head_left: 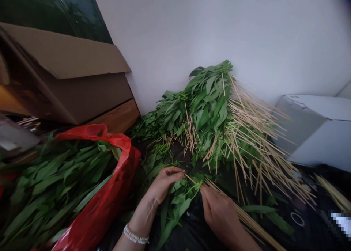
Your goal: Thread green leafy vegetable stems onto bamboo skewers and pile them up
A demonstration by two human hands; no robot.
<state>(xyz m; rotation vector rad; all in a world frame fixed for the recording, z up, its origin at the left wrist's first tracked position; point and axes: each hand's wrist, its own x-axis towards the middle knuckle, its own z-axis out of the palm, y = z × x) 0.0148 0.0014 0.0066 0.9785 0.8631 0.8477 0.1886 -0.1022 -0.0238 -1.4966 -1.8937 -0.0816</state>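
Note:
My left hand (163,183), a bead bracelet on its wrist, pinches green leafy stems (179,200) at the tip of a thin bamboo skewer (190,178). My right hand (219,210) is closed around a bundle of bamboo skewers (255,223) that run off to the lower right, and it presses the leaves onto the skewer. Both hands work low in the middle over a black plastic sheet (197,229).
A big heap of skewered greens (216,116) leans on the white wall behind the hands. A red plastic bag (109,200) full of loose greens sits left. An open cardboard box (68,72) stands at upper left, a white box (318,130) at right.

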